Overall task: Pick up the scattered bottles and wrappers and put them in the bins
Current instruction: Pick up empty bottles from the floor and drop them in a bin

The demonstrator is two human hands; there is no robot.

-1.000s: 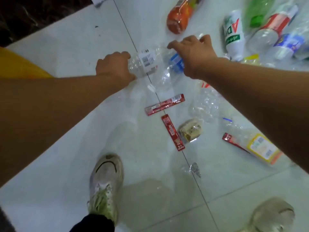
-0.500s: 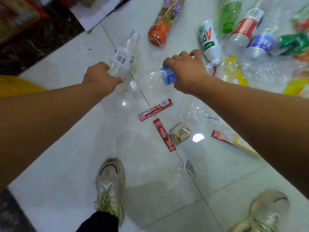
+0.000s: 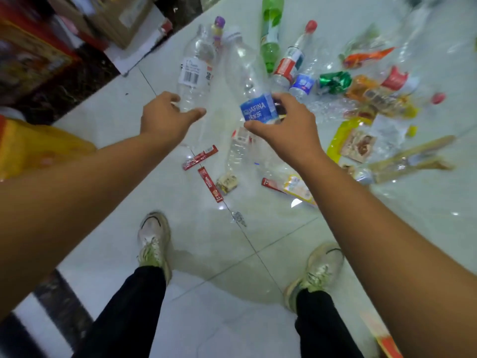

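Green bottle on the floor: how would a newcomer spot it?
On the white tiled floor, look past the person's right hand to the litter's far edge. The green bottle lies there, left of a red-capped clear bottle; it is the only bottle tinted green.

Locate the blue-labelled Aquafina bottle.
In the head view, centre frame, the Aquafina bottle is gripped by the right hand, just right of the barcode-labelled bottle in the left hand.

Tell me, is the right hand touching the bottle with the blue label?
Touching. The head view shows the right hand pinching the blue-label bottle, thumb and fingers on its label.
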